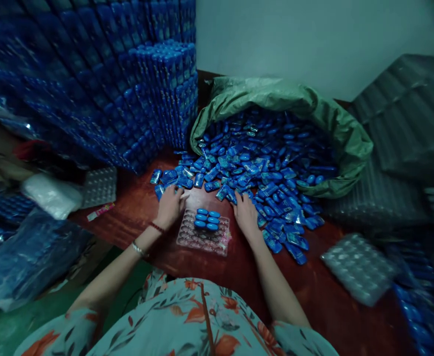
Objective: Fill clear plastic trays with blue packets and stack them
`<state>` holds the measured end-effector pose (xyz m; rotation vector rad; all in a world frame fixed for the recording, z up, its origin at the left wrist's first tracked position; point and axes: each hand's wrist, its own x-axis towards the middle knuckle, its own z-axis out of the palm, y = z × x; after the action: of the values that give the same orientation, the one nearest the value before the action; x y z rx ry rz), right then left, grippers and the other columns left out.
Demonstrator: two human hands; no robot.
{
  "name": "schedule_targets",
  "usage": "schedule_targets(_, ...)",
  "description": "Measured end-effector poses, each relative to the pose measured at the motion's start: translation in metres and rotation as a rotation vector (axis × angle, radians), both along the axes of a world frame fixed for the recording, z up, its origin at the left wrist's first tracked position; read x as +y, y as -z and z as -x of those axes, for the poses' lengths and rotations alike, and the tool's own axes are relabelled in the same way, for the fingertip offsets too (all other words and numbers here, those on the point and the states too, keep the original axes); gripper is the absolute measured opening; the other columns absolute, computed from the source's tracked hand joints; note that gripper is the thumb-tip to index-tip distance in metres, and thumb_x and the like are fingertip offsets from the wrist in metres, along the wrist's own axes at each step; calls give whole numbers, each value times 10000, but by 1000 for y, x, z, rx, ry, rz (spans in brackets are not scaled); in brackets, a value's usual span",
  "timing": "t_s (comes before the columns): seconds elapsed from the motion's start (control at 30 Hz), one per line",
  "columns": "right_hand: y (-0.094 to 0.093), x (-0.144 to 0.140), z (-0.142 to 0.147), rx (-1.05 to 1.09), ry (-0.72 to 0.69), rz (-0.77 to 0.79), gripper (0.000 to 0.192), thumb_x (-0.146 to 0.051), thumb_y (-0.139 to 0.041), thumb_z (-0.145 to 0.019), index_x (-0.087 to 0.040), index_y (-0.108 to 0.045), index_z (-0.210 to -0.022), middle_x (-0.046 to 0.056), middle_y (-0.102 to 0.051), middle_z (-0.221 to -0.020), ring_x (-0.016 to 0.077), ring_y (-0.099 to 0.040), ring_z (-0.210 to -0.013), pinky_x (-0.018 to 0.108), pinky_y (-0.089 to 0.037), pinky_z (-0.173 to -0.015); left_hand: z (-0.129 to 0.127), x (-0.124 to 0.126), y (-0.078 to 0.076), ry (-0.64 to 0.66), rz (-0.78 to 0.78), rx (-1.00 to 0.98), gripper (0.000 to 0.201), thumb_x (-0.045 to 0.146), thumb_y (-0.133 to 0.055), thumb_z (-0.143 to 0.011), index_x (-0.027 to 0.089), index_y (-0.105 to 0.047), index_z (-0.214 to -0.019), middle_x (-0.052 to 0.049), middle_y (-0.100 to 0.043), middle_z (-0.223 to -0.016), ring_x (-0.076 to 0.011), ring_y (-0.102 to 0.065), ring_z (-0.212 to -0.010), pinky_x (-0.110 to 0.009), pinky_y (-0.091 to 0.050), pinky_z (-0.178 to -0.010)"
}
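Observation:
A clear plastic tray (189,236) with rows of moulded hollows lies on the red-brown table in front of me. Several glossy blue oval pieces (207,219) sit in two short columns on its upper middle. My left hand (170,206) is beyond the tray's left corner, fingers apart, at the near edge of a heap of small blue packets (246,170). On the tray's other side, my right hand (245,212) reaches to the heap with fingers apart, its fingertips touching packets. Whether either hand pinches a packet is hard to see in the dim light.
A green sack (354,148) lies open behind the heap, packets spilling out. Tall stacks of blue filled trays (165,94) rise at the left. Bare trays (360,267) lie at the right, with another tray (100,187) and a pink strip (101,211) at the left.

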<state>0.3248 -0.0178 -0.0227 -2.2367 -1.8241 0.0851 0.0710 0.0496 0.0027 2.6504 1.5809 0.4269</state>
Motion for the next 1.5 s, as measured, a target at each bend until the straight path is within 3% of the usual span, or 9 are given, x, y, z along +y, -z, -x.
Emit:
schedule_targets(0.1, 5, -14, -1, 218, 31, -135, 316, -252, -376, -911, -153, -537, -1165, 135, -593, -1062, 235, -568, -944, 369, -441, -824, 5, 31, 12, -182, 92, 99, 249, 321, -498, -863, 118, -559, -994, -165, -543, -982, -296, -525, -928, -376, -416, -758)
schedule_targets(0.2, 0, -46, -5, 532, 65, -256, 272, -369, -456, -880, -182, -573, -1040, 83, -640, -982, 219, -589, -904, 362, -459, -822, 6, 33, 23, -129, 124, 110, 211, 274, -472, -872, 107, -543, -979, -183, -552, -1002, -317, -519, -977, -407, -408, -803)
schedule_targets(0.4, -22, -104, 12, 954, -39, -50, 263, -390, -642, -759, -206, -582, -937, 16, -649, -828, 168, -623, -710, 278, -508, -647, 20, 2, 37, 20, 305, -142, 104, 191, -490, -828, 140, -531, -909, -114, -586, -916, -240, -553, -864, -363, -442, -778)
schedule_targets(0.5, -22, -104, 33, 836, -122, -88, 204, -332, -580, -820, -222, -598, -990, 29, -660, -916, 173, -627, -815, 295, -509, -741, 28, -14, 34, 41, 407, -416, 119, 202, -457, -838, 160, -531, -921, -73, -606, -893, -198, -569, -840, -337, -456, -797)
schedule_targets(0.63, -10, -93, 54, 714, -267, -189, 195, -280, -472, -894, -228, -583, -1045, 57, -638, -955, 185, -608, -899, 332, -494, -824, 31, -45, 22, -126, 444, -832, 211, 339, -493, -832, 170, -554, -942, -57, -597, -951, -173, -573, -886, -300, -475, -802)
schedule_targets(0.77, -4, -91, 58, 524, -399, -155, 223, -238, -406, -921, -208, -571, -1068, 70, -604, -881, 181, -599, -831, 306, -506, -748, 23, -81, 12, -170, 394, -983, 190, 348, -572, -786, 173, -600, -855, -54, -574, -955, -175, -564, -897, -290, -483, -782)
schedule_targets(1.0, -23, -89, 61, -24, -550, 63, 299, -97, -345, -905, -178, -559, -1098, 84, -606, -908, 168, -585, -774, 255, -458, -666, 9, -98, 21, 93, 360, -866, 123, 247, -525, -851, 191, -600, -933, -37, -603, -868, -153, -572, -808, -275, -489, -740)
schedule_targets(1.27, -55, -72, 80, -171, -607, 287, 295, -96, -377, -901, -205, -550, -1114, 73, -607, -935, 157, -601, -735, 248, -424, -621, 9, -94, 25, 298, 368, -626, 231, 166, -402, -904, 168, -570, -1062, -62, -553, -902, -140, -576, -800, -235, -490, -711)
schedule_targets(1.5, -29, -72, 63, -63, -609, 187, 321, -227, -404, -941, -209, -531, -1235, 58, -665, -869, 152, -624, -748, 221, -419, -586, 6, -81, 30, 386, 351, -658, 223, 194, -413, -918, 177, -566, -1079, -46, -563, -861, -133, -572, -768, -236, -484, -707)
